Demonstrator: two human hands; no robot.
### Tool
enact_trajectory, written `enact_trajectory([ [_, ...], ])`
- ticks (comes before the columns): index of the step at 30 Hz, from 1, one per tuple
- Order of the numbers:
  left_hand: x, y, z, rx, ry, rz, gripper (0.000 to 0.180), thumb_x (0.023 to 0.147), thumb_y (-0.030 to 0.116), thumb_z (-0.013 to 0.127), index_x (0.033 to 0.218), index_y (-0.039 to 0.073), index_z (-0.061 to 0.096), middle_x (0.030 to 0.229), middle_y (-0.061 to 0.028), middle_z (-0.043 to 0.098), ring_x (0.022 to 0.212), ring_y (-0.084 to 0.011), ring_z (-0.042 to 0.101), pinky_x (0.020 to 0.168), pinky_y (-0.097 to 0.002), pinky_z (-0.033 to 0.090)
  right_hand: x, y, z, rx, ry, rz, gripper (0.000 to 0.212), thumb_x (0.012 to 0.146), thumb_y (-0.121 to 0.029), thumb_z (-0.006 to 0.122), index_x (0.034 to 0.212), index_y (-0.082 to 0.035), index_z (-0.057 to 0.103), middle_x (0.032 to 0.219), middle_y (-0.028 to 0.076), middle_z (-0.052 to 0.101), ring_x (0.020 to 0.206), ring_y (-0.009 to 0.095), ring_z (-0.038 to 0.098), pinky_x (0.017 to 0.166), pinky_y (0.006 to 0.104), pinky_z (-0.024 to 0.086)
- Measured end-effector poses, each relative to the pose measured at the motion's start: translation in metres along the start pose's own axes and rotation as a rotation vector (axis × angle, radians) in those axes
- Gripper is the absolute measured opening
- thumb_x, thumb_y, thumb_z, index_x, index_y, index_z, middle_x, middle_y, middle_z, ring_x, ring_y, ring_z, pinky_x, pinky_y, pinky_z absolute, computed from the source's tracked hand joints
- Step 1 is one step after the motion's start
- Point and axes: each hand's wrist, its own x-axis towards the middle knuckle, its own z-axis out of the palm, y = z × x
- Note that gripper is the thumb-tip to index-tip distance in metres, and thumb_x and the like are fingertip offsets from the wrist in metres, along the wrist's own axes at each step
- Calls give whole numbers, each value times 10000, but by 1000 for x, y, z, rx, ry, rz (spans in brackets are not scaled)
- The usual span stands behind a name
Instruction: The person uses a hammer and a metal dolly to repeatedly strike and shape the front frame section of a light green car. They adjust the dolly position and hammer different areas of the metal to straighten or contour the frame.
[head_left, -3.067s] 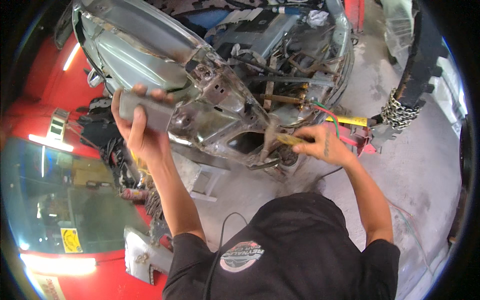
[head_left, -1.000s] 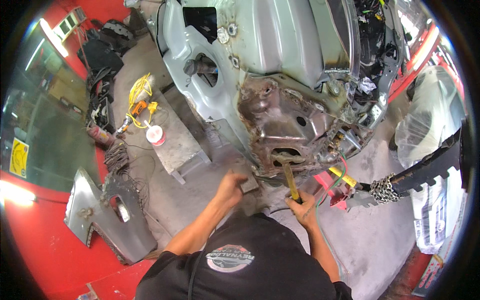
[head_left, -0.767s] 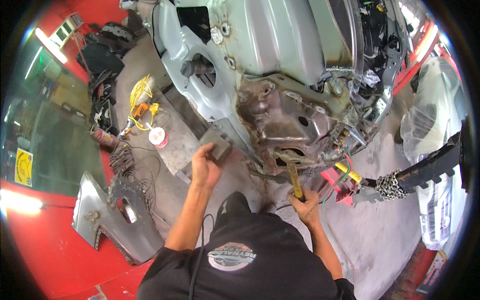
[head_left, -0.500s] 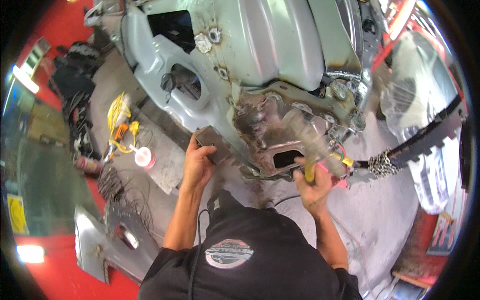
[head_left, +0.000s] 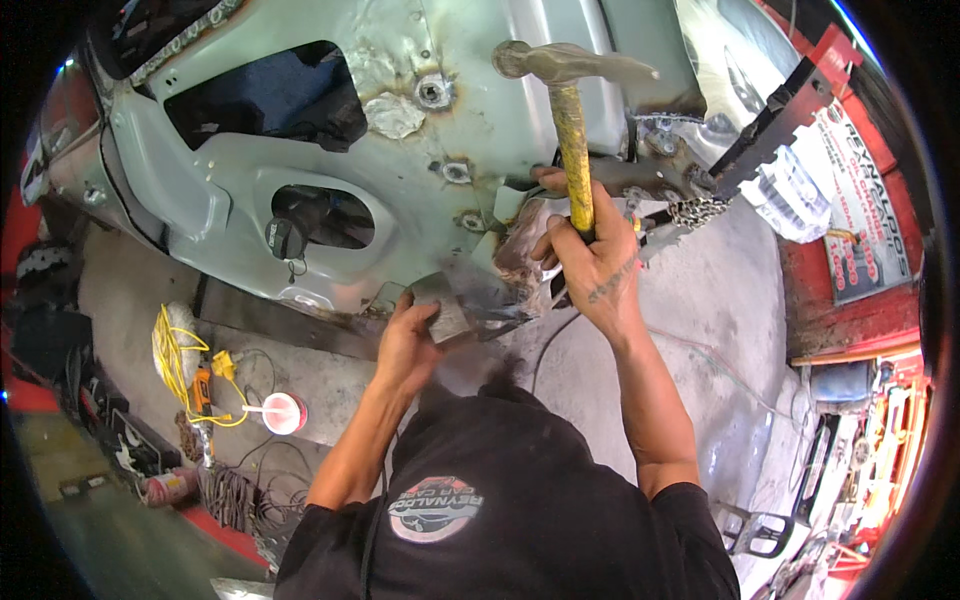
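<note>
My right hand (head_left: 600, 275) is closed around the yellow handle of a hammer (head_left: 573, 140). The hammer stands up from the fist, its metal head above the panel and clear of it. In my left hand (head_left: 408, 345) is a flat, grey metal block (head_left: 441, 308), held at the lower edge of a grey-green car body panel (head_left: 420, 250). Whether the block touches the panel I cannot tell. Between my hands lies a crumpled, rusty section (head_left: 522, 245) of the bodywork, partly hidden by the right hand and forearm.
A chain (head_left: 697, 212) hangs by a dark notched beam (head_left: 765, 130) on the right. To the left, an orange power tool (head_left: 203, 392) with a yellow cord lies near a white-and-pink tub (head_left: 290, 414). A hose crosses the floor, and a red cabinet (head_left: 815, 290) stands far right.
The hammer, blurred and low over the crumpled metal before, is now raised higher with its head up. My left hand keeps the block by the panel edge. The whole view has shifted.
</note>
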Motion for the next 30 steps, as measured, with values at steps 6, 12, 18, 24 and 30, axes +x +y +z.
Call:
enact_trajectory([
  [6,-9,17,13,329,-136,94,659,1040,94,545,1650,79,295,1453,-164,569,1274,-271,612,998,-463,553,5,0,3,-286,32,-86,320,956,13,506,1234,-17,661,718,53,671,658,93,632,651,266,531],
  [12,-9,34,27,577,-85,285,464,1046,116,597,1475,8,454,1257,-140,667,1116,-197,641,978,-352,520,7,-4,0,-93,73,-7,314,875,-28,572,1166,-21,692,775,50,671,720,106,641,699,287,521],
  [18,9,63,58,918,-140,716,381,1051,153,615,1369,-44,546,1158,-120,697,1018,-162,642,866,-323,536,13,-10,-14,-231,-71,-38,283,935,28,543,1190,26,666,924,55,683,768,107,639,703,278,543],
  [24,11,71,98,1237,-79,835,378,1023,170,666,1318,-56,596,1178,-240,709,1046,-280,690,902,-376,532,16,-4,-23,-224,-101,-108,347,870,-42,554,1187,-13,693,750,48,624,685,111,604,659,296,503],
  [30,29,67,101,1215,-131,945,348,1011,149,688,1286,-48,606,1142,-195,722,1068,-260,684,934,-364,523,17,-3,-30,-217,-100,-225,340,863,-81,563,1174,-27,689,686,79,582,613,137,537,606,334,448],
])
